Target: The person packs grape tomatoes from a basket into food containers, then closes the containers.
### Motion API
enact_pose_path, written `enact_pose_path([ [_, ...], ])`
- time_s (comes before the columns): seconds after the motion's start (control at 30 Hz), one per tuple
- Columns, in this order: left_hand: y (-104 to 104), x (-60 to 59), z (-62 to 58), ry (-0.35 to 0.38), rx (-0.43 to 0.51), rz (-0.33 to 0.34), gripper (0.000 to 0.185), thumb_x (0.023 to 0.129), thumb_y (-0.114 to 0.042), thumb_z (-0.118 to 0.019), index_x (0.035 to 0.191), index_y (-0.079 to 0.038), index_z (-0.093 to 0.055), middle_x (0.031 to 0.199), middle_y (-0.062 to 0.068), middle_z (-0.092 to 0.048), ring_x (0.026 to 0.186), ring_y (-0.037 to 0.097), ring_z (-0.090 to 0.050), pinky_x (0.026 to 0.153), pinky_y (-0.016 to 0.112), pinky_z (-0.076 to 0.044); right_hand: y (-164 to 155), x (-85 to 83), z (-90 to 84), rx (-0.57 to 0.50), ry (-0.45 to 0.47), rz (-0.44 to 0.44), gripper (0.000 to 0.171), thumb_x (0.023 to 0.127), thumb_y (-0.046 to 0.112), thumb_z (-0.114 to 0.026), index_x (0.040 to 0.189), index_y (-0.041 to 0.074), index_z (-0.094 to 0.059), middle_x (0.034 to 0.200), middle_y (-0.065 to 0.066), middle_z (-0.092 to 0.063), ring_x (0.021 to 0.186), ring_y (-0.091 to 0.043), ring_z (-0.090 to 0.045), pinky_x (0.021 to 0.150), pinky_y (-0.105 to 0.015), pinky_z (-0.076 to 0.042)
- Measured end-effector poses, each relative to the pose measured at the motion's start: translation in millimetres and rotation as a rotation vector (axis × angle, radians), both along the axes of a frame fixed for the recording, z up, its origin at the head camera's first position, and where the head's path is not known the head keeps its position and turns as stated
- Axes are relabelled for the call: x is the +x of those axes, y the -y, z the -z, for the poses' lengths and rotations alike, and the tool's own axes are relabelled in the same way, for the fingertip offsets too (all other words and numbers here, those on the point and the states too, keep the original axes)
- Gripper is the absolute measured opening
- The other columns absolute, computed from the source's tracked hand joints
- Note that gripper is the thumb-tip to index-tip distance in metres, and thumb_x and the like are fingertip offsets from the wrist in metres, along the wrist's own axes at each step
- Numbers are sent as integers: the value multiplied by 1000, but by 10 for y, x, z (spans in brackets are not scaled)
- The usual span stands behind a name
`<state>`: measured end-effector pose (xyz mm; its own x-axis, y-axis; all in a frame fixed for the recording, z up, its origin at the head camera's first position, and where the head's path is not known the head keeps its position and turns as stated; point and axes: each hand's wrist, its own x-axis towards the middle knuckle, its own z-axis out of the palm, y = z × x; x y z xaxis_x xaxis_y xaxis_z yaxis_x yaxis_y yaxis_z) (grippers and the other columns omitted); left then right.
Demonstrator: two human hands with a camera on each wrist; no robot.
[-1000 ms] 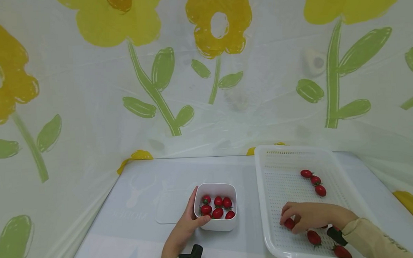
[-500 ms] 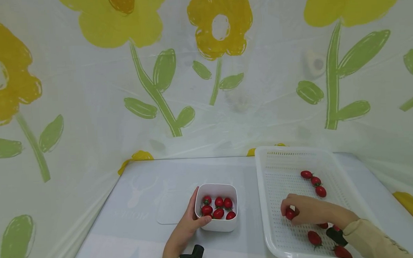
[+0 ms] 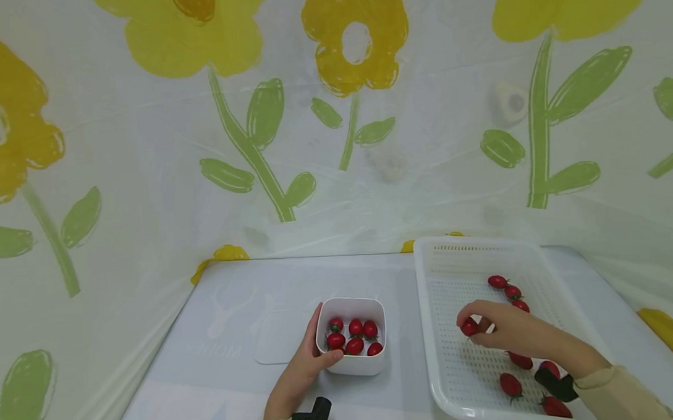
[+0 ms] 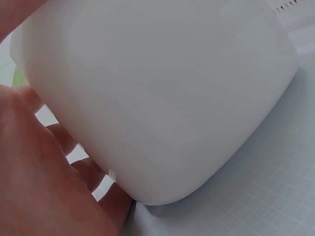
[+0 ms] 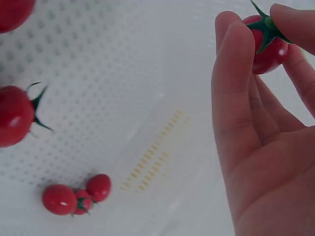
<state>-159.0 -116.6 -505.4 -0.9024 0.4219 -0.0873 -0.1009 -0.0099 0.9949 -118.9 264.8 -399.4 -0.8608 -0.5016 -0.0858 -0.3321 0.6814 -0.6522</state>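
Observation:
My left hand (image 3: 305,365) grips the near left corner of a small white square box (image 3: 355,365), thumb over the front rim and fingers along the left wall. Several cherry tomatoes (image 3: 355,346) lie inside it. In the left wrist view the white box wall (image 4: 162,98) fills most of the frame. My right hand (image 3: 510,327) pinches one cherry tomato (image 3: 469,326) between thumb and fingers above the white basket (image 3: 428,330). The right wrist view shows that held cherry tomato (image 5: 270,51) with its green calyx turned toward the thumb.
More cherry tomatoes (image 3: 510,385) lie in the basket's near part, some partly behind the right wrist. A row of three cherry tomatoes (image 3: 498,281) sits toward its far right. The light table (image 3: 208,363) ends at a flower-printed curtain (image 3: 336,204).
My right hand has risen from the basket floor and moved slightly away from me, carrying the cherry tomato. The left hand and the box stay put.

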Motion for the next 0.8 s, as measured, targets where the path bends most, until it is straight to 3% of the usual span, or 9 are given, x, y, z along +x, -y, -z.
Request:
enact_pose_path([
  [0.2, -9, 2, -4, -10, 12, 4, 81, 83, -20, -62, 140, -40, -9, 145, -9, -11, 132, 20, -8, 103, 53, -14, 65, 91, -161, 6, -156, 29, 25, 82, 32, -63, 104, 26, -53, 96, 8, -53, 77, -3, -54, 63, -22, -49],
  [0.4, 0, 2, 6, -10, 5, 5, 80, 83, -21, -61, 140, -41, -8, 144, -10, -11, 132, 20, -8, 102, 52, -16, 178, 158, -245, -35, -262, 113, 29, 79, 32, -66, 105, 26, -56, 104, 5, -47, 76, -2, -54, 63, -21, -49],
  [0.57, -4, 3, 5, -6, -10, -1, 81, 83, -22, -61, 141, -40, -7, 144, -9, -11, 132, 21, -8, 101, 54, -17, 308, 219, -267, -150, -340, 168, 28, 79, 26, -67, 105, 27, -56, 108, 6, -46, 74, -4, -55, 62, -22, -49],
  [0.8, -14, 3, -5, 3, -6, -8, 82, 83, -21, -62, 141, -39, -7, 144, -10, -11, 132, 21, -8, 101, 55, -14, 538, 298, -269, -290, -350, 228, 32, 83, 17, -63, 113, 24, -55, 111, 8, -50, 81, -7, -57, 65, -23, -50],
])
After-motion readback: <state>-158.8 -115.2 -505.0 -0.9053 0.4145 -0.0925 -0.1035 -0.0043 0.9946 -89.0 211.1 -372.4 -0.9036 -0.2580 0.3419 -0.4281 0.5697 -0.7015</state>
